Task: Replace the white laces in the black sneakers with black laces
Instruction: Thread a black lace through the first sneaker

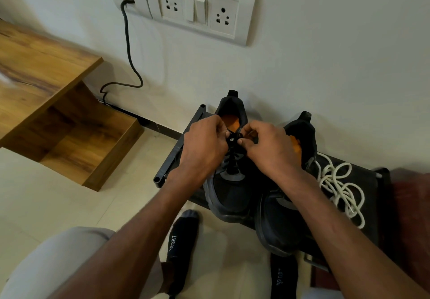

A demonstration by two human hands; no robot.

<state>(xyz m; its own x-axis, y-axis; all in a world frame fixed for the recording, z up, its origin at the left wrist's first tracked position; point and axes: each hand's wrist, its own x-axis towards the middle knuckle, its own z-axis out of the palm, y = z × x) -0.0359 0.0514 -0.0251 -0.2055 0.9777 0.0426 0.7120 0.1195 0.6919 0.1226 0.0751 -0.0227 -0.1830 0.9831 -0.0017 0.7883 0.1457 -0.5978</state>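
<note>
Two black sneakers stand side by side on a low black rack (166, 167), toes toward me. The left sneaker (229, 194) has an orange insole and a black lace (233, 157) threaded up its eyelets. My left hand (203, 146) and my right hand (270, 148) meet over its tongue, each pinching an end of the black lace near the top eyelets. The right sneaker (279, 226) is partly hidden under my right forearm. Loose white laces (342, 189) lie in a tangled heap on the rack, right of the sneakers.
The rack stands against a white wall with a socket panel (200, 10) and a hanging black cable (128, 50). A wooden stepped shelf (58, 103) is at the left. My socked feet (183, 240) rest on the tiled floor below.
</note>
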